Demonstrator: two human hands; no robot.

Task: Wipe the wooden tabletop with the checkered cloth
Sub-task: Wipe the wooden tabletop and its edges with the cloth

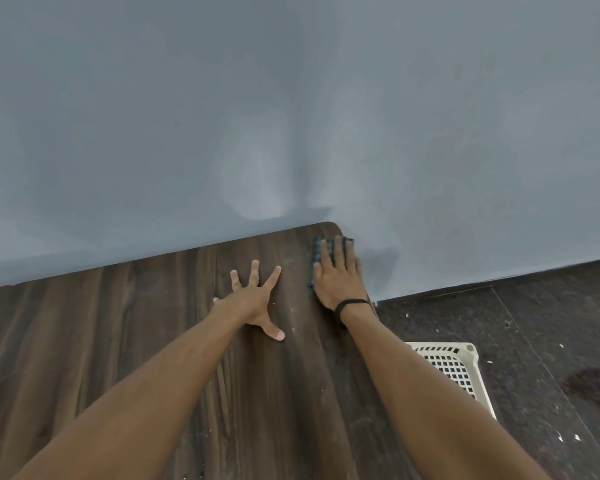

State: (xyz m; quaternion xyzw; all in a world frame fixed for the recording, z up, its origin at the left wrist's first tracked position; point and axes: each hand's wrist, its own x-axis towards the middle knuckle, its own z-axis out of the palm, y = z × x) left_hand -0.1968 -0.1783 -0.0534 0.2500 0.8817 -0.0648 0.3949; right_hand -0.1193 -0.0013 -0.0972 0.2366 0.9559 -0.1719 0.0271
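The dark wooden tabletop (125,341) fills the lower left and runs up to a rounded far right corner. A dark checkered cloth (316,251) lies flat at that corner, mostly hidden under my right hand (336,275), which presses on it with straight fingers. A black band circles that wrist. My left hand (255,299) rests flat on the bare wood just left of the cloth, fingers spread wide. Pale specks and dust streaks mark the wood between the two hands.
A grey-blue wall (291,116) stands directly behind the table's far edge. Right of the table is a dark floor (534,341) littered with white scraps. A cream perforated plastic basket (458,368) sits on the floor beside the table's right edge.
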